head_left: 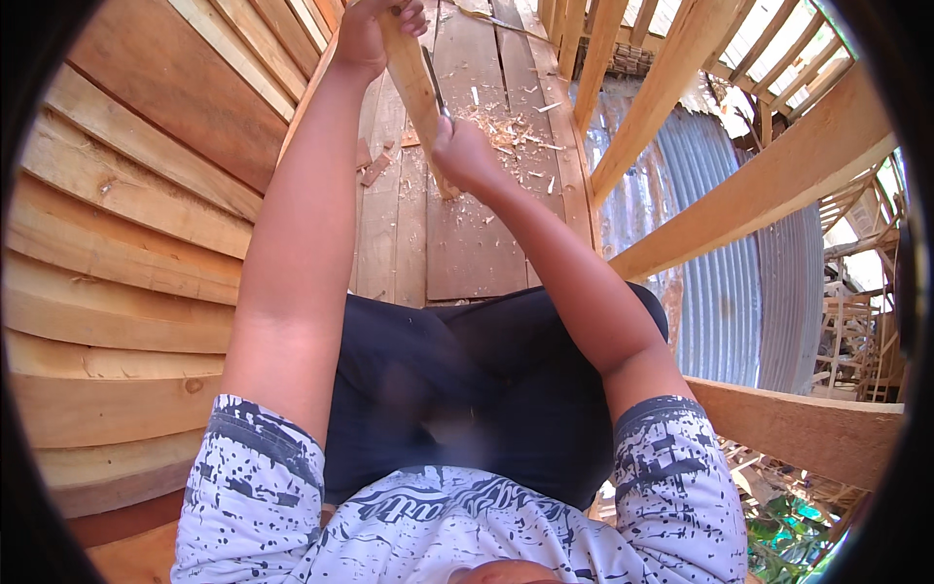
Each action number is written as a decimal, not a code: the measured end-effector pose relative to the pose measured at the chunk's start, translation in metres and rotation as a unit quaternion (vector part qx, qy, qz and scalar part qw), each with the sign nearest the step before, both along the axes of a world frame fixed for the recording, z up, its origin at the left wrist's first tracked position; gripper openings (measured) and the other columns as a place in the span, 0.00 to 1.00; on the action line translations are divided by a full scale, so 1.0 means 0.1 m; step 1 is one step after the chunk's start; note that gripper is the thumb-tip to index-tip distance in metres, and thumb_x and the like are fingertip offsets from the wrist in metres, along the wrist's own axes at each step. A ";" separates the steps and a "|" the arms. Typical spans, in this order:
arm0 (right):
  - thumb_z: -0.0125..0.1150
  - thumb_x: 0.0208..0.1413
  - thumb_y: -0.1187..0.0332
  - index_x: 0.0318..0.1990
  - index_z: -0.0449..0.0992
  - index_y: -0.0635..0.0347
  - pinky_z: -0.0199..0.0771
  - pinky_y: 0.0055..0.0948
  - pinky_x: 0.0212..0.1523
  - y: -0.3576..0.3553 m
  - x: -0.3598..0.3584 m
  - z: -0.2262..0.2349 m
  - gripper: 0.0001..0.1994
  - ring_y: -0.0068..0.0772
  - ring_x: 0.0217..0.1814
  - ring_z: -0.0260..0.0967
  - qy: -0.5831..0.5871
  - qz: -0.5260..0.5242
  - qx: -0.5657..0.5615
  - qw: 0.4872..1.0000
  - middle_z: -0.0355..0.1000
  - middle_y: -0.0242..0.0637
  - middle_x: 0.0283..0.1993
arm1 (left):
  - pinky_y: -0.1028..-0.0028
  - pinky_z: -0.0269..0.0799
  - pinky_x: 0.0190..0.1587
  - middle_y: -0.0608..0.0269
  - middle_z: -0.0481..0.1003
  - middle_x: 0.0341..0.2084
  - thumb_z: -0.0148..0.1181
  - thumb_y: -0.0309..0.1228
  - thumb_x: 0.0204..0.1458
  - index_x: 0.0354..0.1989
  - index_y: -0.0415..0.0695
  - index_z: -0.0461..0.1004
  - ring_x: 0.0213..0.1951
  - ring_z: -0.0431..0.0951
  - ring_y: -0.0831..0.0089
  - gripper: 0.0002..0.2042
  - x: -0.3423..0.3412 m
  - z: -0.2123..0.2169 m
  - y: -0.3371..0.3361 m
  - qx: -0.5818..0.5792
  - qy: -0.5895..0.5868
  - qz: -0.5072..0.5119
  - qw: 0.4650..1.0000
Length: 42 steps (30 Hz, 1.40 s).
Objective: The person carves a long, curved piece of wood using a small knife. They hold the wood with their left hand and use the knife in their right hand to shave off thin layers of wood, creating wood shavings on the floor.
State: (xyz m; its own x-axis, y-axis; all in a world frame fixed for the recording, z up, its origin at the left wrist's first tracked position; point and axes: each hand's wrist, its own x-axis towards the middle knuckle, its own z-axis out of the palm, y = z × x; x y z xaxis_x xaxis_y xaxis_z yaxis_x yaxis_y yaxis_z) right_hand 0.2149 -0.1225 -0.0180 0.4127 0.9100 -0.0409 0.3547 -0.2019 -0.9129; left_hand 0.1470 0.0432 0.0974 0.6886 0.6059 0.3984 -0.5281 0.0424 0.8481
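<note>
My left hand [365, 41] is closed round the upper end of a pale wooden stick [413, 86], which slants down with its lower end at the plank floor. My right hand [467, 154] is closed on a knife, its handle hidden in my fingers. The narrow dark knife blade [434, 82] points away from me and lies along the stick's right edge. Curled wood shavings [511, 132] are scattered on the planks around and beyond my right hand.
I sit on a plank floor [477, 258]. Stacked boards [126, 209] line my left. Wooden posts [647, 97] and a slanting rail [759, 209] stand on my right, with corrugated metal sheets [715, 321] beyond. Small reddish wood offcuts [376, 169] lie left of the stick.
</note>
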 end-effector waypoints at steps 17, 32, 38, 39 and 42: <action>0.45 0.66 0.62 0.38 0.73 0.74 0.73 0.53 0.40 -0.14 -0.16 -0.15 0.19 0.66 0.38 0.74 -0.035 -0.096 0.139 0.985 0.74 0.64 0.32 | 0.72 0.61 0.31 0.69 0.61 0.17 0.56 0.38 0.53 0.24 0.48 0.65 0.23 0.62 0.74 0.11 0.23 0.00 -0.11 0.040 0.031 0.000 0.999; 0.44 0.66 0.61 0.35 0.75 0.73 0.72 0.52 0.40 -0.02 -0.05 0.42 0.20 0.65 0.39 0.74 0.007 -0.061 0.155 0.986 0.74 0.64 0.31 | 0.73 0.63 0.33 0.67 0.63 0.20 0.58 0.31 0.54 0.37 0.40 0.69 0.25 0.64 0.74 0.09 -0.02 -0.06 -0.24 0.033 -0.003 0.056 0.998; 0.45 0.66 0.61 0.39 0.72 0.73 0.73 0.54 0.40 -0.05 -0.15 -0.08 0.19 0.65 0.38 0.75 -0.041 -0.046 0.096 0.993 0.75 0.63 0.32 | 0.73 0.63 0.34 0.67 0.64 0.21 0.59 0.32 0.53 0.39 0.39 0.69 0.26 0.64 0.74 0.11 -0.02 -0.04 -0.30 0.029 -0.002 0.078 0.997; 0.45 0.66 0.61 0.39 0.72 0.73 0.74 0.54 0.40 -0.07 -0.20 -0.11 0.19 0.65 0.38 0.75 -0.048 -0.045 0.096 0.993 0.75 0.63 0.33 | 0.73 0.63 0.34 0.67 0.64 0.21 0.59 0.32 0.53 0.39 0.40 0.69 0.25 0.64 0.74 0.11 -0.07 -0.04 -0.26 0.029 -0.004 0.085 0.996; 0.46 0.66 0.61 0.40 0.72 0.73 0.75 0.53 0.38 -0.19 -0.31 -0.31 0.19 0.66 0.37 0.75 -0.065 -0.059 0.090 0.992 0.75 0.63 0.33 | 0.72 0.63 0.33 0.66 0.64 0.21 0.58 0.32 0.53 0.39 0.40 0.68 0.25 0.64 0.73 0.10 -0.15 -0.07 -0.25 0.025 -0.012 0.091 0.995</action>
